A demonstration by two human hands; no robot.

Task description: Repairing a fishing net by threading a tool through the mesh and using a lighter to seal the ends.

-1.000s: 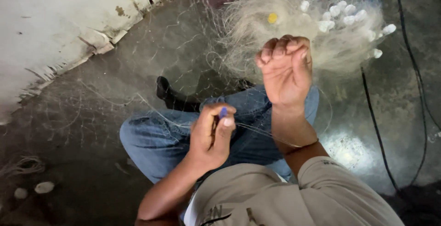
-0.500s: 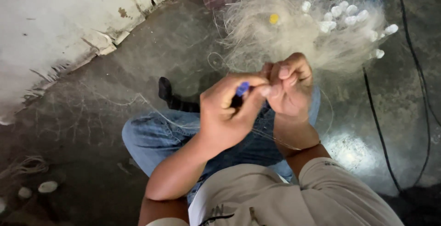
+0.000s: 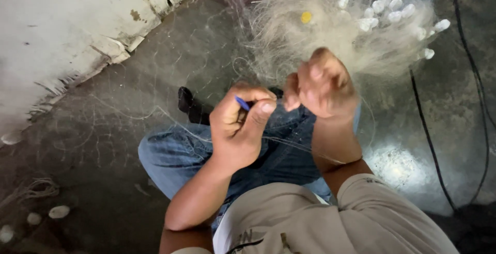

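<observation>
The left hand [image 3: 240,130] pinches a small blue tool [image 3: 242,102], now drawn slightly back from the right hand [image 3: 321,86], which is clenched, probably around fine net strands. The pale fishing net [image 3: 330,32] is heaped beyond on the floor [image 3: 103,130].

Grey concrete floor [image 3: 129,130] — heaped fishing net [image 3: 330,32], black cable [image 3: 429,145], white floats [image 3: 58,211].

No packages, no labels, no signs, no screens anywhere in this view
</observation>
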